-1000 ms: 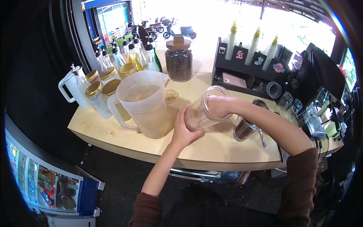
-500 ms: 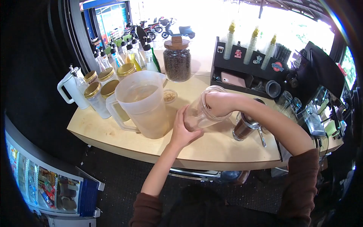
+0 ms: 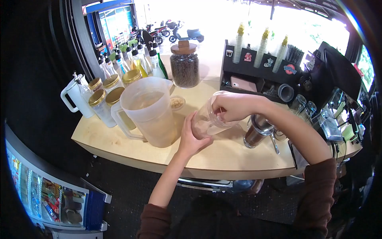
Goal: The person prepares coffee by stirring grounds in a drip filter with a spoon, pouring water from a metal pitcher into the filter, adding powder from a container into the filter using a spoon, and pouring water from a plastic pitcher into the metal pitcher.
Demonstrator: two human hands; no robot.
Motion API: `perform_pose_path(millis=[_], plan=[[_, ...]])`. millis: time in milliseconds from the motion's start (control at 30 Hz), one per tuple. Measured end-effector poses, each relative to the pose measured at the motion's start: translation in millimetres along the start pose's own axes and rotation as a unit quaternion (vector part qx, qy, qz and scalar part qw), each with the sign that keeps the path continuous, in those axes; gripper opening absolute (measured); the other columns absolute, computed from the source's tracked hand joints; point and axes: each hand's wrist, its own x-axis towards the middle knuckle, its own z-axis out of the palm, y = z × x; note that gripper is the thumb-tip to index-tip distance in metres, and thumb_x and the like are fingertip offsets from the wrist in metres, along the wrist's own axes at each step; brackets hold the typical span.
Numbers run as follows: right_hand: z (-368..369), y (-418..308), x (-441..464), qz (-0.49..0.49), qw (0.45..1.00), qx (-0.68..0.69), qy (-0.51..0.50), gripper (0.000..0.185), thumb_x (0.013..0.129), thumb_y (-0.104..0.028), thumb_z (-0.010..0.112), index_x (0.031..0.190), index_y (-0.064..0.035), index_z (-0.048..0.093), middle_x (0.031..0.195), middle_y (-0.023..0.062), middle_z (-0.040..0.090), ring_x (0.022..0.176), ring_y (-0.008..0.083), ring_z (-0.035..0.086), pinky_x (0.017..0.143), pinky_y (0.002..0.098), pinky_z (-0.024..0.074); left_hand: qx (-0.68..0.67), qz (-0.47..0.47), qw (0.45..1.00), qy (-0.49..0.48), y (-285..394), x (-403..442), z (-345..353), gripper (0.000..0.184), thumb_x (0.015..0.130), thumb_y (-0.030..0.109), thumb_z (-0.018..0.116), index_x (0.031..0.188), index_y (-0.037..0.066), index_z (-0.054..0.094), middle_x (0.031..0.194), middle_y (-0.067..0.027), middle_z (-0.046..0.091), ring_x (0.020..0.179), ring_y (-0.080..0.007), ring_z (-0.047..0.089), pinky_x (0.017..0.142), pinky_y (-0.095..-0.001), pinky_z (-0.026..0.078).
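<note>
A clear jar is tilted with its mouth to the upper right, over the wooden counter. My left hand is wrapped round its lower end. At the jar's mouth is my right hand, its fingers curled inside the rim; what they hold, if anything, is too small to make out. Left of the jar stands a large translucent pitcher with cloudy liquid. A small dish of pale pieces sits behind, between pitcher and jar. Under my right forearm is a glass of brown liquid with a metal top.
Gold-lidded jars, pump bottles and a white jug crowd the left side. A wooden-lidded jar of dark beans stands at the back. To the right are a black organizer with stacked cups and a spoon.
My right hand has drawn back somewhat from inside the jar, with its wrist raised and fingers nearer the rim. My left hand keeps its hold on the jar.
</note>
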Motion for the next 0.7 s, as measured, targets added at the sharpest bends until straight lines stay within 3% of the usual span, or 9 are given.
perform_pose_path(millis=[167, 200, 400, 533, 700], plan=[[-12, 3, -16, 0.021, 0.998, 0.051, 0.029, 0.022, 0.075, -0.003, 0.058, 0.094, 0.0027, 0.068, 0.07, 0.0149, 0.061, 0.065, 0.0237, 0.056, 0.068, 0.0339, 0.0477, 0.009, -0.001, 1.0, 0.007, -1, 0, 1, 0.095, 0.056, 0.018, 0.083, 0.137, 0.006, 0.034, 0.126, -0.0169, 0.045, 0.119, -0.0333, 0.047, 0.1, -0.0429, 0.04], [-15, 5, -19, 0.029, 0.998, 0.05, 0.02, 0.026, 0.076, -0.004, 0.058, 0.1, 0.0014, 0.068, 0.072, 0.0103, 0.062, 0.067, 0.0189, 0.056, 0.07, 0.0303, 0.0477, 0.016, -0.001, 1.0, 0.011, -1, 0, 2, 0.095, 0.057, 0.018, 0.083, 0.137, 0.005, 0.034, 0.126, -0.017, 0.045, 0.119, -0.0333, 0.047, 0.1, -0.0431, 0.04], [-27, 16, -47, 0.047, 0.99, 0.119, 0.063, 0.023, 0.082, -0.01, 0.065, 0.102, 0.001, 0.068, 0.076, 0.0013, 0.058, 0.073, 0.0086, 0.052, 0.071, 0.0261, 0.0449, 0.024, -0.034, 0.999, 0.023, 6, -2, 4, 0.097, 0.057, 0.02, 0.084, 0.137, 0.004, 0.032, 0.126, -0.0181, 0.045, 0.119, -0.0327, 0.048, 0.1, -0.0428, 0.04], [-27, 25, -65, 0.052, 0.977, 0.177, 0.11, 0.024, 0.082, -0.008, 0.066, 0.103, 0.0036, 0.067, 0.073, -0.0007, 0.051, 0.069, 0.0079, 0.047, 0.066, 0.0263, 0.0427, 0.042, -0.02, 0.999, 0.024, 7, 1, 4, 0.097, 0.056, 0.021, 0.085, 0.136, 0.004, 0.033, 0.126, -0.0178, 0.046, 0.12, -0.0319, 0.048, 0.1, -0.0422, 0.04], [-24, 41, -91, 0.033, 0.961, 0.212, 0.174, 0.023, 0.085, -0.01, 0.066, 0.105, 0.0013, 0.066, 0.082, 0.0009, 0.058, 0.074, 0.0065, 0.05, 0.07, 0.0246, 0.0445, 0.01, -0.054, 0.998, 0.023, -8, 0, 7, 0.098, 0.054, 0.021, 0.088, 0.133, 0.002, 0.035, 0.125, -0.016, 0.047, 0.121, -0.0287, 0.047, 0.1, -0.041, 0.04]])
